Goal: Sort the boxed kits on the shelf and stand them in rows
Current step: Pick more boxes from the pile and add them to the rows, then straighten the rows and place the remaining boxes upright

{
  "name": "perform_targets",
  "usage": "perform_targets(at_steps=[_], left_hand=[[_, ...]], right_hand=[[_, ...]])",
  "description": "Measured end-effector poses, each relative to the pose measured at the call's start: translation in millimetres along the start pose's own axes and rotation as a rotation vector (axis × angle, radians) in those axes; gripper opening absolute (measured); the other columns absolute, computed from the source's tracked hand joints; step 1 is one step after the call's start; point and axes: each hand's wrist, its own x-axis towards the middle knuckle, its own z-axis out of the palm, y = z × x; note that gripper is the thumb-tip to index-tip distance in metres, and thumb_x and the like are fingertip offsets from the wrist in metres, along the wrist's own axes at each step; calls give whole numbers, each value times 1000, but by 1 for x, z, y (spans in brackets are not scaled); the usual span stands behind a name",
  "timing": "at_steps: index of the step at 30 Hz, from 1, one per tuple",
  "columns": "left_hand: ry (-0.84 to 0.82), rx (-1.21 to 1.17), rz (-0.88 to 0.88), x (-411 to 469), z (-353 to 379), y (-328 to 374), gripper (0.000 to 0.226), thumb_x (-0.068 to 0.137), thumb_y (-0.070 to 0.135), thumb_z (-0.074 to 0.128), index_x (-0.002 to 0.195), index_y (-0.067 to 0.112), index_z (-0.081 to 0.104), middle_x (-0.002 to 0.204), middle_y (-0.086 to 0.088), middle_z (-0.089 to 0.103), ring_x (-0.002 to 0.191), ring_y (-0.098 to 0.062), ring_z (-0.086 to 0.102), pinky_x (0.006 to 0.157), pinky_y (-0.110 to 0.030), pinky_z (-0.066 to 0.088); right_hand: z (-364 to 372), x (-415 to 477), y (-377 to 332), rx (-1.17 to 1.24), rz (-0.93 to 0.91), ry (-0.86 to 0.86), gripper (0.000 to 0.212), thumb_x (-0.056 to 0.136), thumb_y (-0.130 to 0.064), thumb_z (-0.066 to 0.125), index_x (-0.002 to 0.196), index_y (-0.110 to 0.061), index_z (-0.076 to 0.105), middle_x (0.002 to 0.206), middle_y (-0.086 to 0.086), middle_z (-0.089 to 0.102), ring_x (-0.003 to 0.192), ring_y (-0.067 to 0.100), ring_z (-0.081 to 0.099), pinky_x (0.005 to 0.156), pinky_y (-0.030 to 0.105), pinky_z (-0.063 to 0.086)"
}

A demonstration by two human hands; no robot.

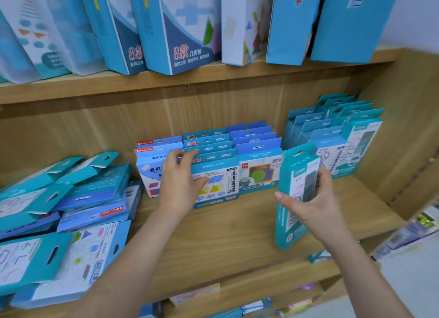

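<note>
Boxed kits stand in rows at the back of the wooden shelf (237,234). My left hand (180,187) grips the top of the front blue box (221,182) of the middle row, fingers over its hang tab and thumb on its face. My right hand (313,203) holds a teal box (294,194) upright, in front of the teal row (337,137) at the right. A row of light blue boxes (152,165) stands left of my left hand, and another row (259,168) stands between my hands.
A loose pile of teal and blue boxes (64,213) lies flat on the shelf's left part. Tall blue boxes (180,27) stand on the shelf above. The shelf's side wall (408,132) closes the right end. More goods sit on a lower shelf (237,303).
</note>
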Motion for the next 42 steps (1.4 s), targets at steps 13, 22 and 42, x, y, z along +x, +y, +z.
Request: perform_targets(at_steps=[13,22,42], left_hand=[[14,-19,-121,4,4,6,72,69,25,82,132,28,48,114,4,47,111,-17,51,92,-32,45],[286,-63,29,-50,21,57,47,78,11,73,121,21,56,118,2,53,111,-16,52,92,-40,48],[-206,-206,75,-52,172,206,30,90,50,38,107,25,38,96,-6,71,85,-34,65,63,-45,51]], right_hand=[[-22,25,10,-110,-160,-63,83,51,-25,92,114,-37,39,109,-18,57,105,10,55,90,31,44],[-46,38,36,-180,-179,135,85,52,-40,89,121,-22,43,118,0,57,110,17,52,91,37,46],[-125,47,70,-240,-296,132,75,83,-27,68,146,-20,27,127,-13,39,116,-1,36,96,43,46]])
